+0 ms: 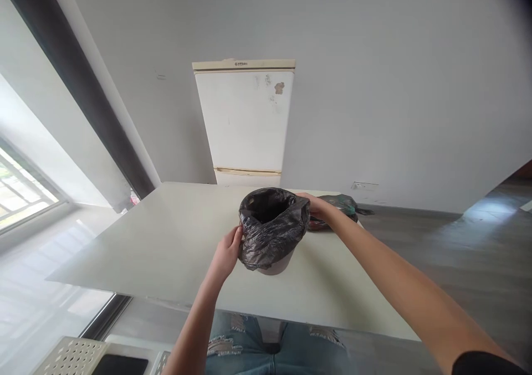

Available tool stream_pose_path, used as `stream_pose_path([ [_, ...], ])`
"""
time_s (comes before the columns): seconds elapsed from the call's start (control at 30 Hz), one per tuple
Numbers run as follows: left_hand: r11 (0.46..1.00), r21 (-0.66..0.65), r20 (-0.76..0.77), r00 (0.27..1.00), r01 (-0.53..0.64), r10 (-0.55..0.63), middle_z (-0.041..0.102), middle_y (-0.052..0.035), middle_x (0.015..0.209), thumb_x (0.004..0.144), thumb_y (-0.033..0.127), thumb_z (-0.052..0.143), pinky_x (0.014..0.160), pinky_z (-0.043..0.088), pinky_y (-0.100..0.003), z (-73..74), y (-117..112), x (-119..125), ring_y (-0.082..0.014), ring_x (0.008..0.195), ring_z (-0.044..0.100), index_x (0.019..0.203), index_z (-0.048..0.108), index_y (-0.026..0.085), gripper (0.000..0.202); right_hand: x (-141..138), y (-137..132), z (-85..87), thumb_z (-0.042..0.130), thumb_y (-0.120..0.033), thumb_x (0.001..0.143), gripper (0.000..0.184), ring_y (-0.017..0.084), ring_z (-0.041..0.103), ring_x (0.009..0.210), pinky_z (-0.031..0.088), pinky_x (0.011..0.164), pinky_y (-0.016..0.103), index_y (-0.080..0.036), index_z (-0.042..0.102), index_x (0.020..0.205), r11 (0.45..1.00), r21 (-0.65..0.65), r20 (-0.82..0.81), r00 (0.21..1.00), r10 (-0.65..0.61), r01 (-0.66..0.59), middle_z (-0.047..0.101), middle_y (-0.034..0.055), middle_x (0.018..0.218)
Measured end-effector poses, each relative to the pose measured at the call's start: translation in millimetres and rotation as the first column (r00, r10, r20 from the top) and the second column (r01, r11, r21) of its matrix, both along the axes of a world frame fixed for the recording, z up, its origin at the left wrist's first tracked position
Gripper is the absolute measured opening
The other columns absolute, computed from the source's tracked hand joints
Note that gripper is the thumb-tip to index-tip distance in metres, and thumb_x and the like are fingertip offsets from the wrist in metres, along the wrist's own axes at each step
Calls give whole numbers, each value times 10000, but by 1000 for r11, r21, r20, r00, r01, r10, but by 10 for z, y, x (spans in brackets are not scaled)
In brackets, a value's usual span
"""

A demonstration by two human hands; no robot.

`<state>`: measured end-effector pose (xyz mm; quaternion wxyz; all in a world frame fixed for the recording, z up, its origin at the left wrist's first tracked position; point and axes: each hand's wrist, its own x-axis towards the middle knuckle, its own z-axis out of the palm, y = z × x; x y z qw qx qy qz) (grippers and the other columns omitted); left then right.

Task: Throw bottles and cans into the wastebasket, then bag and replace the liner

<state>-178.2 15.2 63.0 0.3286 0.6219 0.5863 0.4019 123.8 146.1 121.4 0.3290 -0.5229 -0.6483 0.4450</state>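
Observation:
A black plastic bag [274, 234] lines a small light-coloured bin [277, 266], its edge folded down over the outside. The bag's mouth is spread open and the inside is dark. At the bag's left side, my left hand [228, 253] is closed on the plastic with the thumb on top. My right hand [313, 204] grips the far right side of the bag; its fingertips are partly hidden behind the plastic. Only the lower part of the bin shows beneath the bag.
The bin is over a pale table [174, 242]. A filled dark plastic bag [343, 203] lies on the table beyond my right wrist. Behind the table stands a white refrigerator [245, 120]. A pale perforated stool or basket [68, 355] with a dark flat object [120, 365] sits at lower left.

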Motion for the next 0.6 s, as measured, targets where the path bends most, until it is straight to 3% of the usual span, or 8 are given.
stream_pose_path([
  [0.07,999,-17,-33,998,44,-44,783,-97,1111,1037,653,366,916,544,-395,-64,-80,-39,-308,1072,710,1232,718,214,595,119,-125,-41,709,-337,742,204,255,687,778,571,687,362,-194,731,886,998,56,1,999,39,-39,742,60,836],
  [0.1,998,-28,-40,997,64,-65,781,-104,1150,1037,641,381,924,547,-401,-97,-113,-57,-315,1104,711,1283,700,219,584,180,-191,-50,683,-332,780,265,269,704,874,582,740,374,-209,740,1008,987,153,12,999,40,-42,756,77,947],
  [0.13,996,-42,-40,996,79,-81,779,-111,1178,1035,626,398,928,551,-406,-134,-139,-71,-320,1122,714,1325,680,220,574,240,-261,-50,657,-321,817,343,281,705,990,587,807,388,-232,726,1142,958,282,30,999,40,-47,752,92,1065],
  [0.23,990,-83,-2,993,114,-114,771,-130,1220,1017,568,463,904,575,-417,-270,-177,-92,-314,1107,734,1400,625,216,544,391,-484,-17,582,-253,902,516,274,636,1250,545,1008,437,-309,606,1414,799,587,107,991,85,-132,687,96,1315],
  [0.33,992,-31,6,993,121,-121,758,-119,1248,936,458,601,908,581,-416,-447,-159,-79,-291,1102,733,1425,583,239,536,462,-682,-3,569,-204,948,378,250,676,1152,514,1046,464,-357,717,1260,662,718,168,976,135,-216,727,50,1236],
  [0.43,995,84,-30,998,54,-51,732,-103,1290,834,358,692,952,563,-426,-648,-108,-58,-276,1144,705,1436,536,258,630,468,-810,-82,603,-196,957,261,250,693,1026,539,951,468,-355,809,981,527,848,49,999,12,-48,757,40,1108],
  [0.5,992,119,-31,999,31,-28,715,-104,1313,810,336,703,958,557,-427,-766,-73,-49,-273,1168,689,1441,516,262,662,466,-860,-195,612,-197,957,257,254,692,974,555,884,467,-352,816,948,501,863,-37,998,-52,58,763,48,1049],
  [0.6,991,127,-21,999,32,-29,714,-100,1304,816,326,692,968,555,-426,-866,-43,-41,-268,1175,683,1427,520,266,638,466,-910,-432,637,-204,938,227,257,681,912,554,864,487,-341,812,894,488,868,-38,993,-112,89,751,51,964],
])
